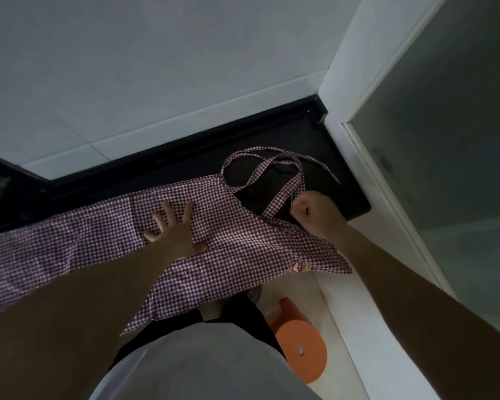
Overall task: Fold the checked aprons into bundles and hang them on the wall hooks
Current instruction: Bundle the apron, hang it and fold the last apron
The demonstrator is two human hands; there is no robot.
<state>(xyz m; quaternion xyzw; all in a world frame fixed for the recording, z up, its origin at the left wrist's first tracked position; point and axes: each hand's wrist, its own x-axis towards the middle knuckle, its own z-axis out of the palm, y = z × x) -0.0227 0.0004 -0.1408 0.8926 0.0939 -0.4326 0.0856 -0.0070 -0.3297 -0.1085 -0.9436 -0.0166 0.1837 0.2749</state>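
A red-and-white checked apron (237,243) lies spread across a black countertop (338,194), its lower edge hanging over the front. Its neck loop and straps (260,168) lie crossed on the counter at the far right. My left hand (175,230) presses flat on the middle of the cloth with fingers spread. My right hand (315,215) is curled into a fist at the apron's upper right corner and grips the base of a strap. No wall hooks are in view.
A white tiled wall (156,67) rises behind the counter. A white door frame with a frosted panel (445,140) stands at the right. An orange stool (299,342) sits on the floor beside my legs, below the counter's edge.
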